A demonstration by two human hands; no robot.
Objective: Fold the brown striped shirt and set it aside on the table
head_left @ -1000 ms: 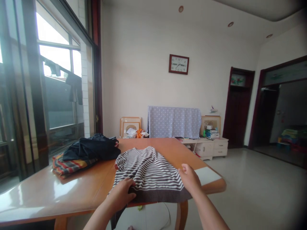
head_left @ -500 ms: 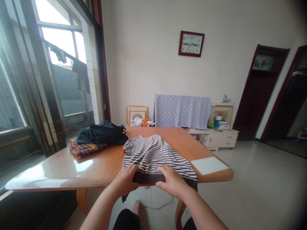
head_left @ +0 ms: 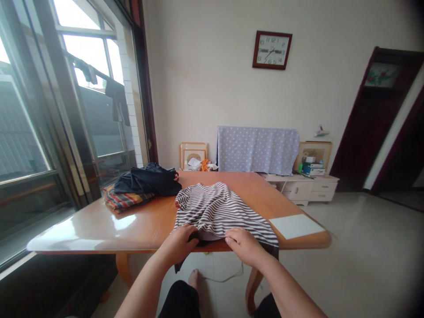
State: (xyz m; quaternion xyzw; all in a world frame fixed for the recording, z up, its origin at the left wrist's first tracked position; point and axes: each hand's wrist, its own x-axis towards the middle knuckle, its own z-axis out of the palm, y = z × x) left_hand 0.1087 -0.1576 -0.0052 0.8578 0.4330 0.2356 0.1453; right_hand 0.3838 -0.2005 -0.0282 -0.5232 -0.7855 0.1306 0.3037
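Observation:
A brown-and-white striped knit top (head_left: 220, 207) lies spread on the wooden table, with its lower edge toward me and dark cloth hanging over the table's front edge. My left hand (head_left: 183, 240) is closed on the left part of its hem, thumb and fingers together. On the right part of the hem, my right hand (head_left: 244, 244) is closed too, with its fingers bent over the cloth. Between the hands the ribbed hem is slightly raised, and a dark gap shows under it. My fingertips are partly hidden in the fabric.
Dark clothing (head_left: 149, 180) is heaped on a plaid cloth (head_left: 124, 201) at the table's left. A white sheet (head_left: 296, 226) lies at the right of the wooden table (head_left: 82, 229). A low white cabinet (head_left: 306, 190) stands beyond, and a window is on the left.
Both hands have closed on the hem, where their fingers were apart before. The ribbed hem between them has lifted and turned. The view has shifted slightly.

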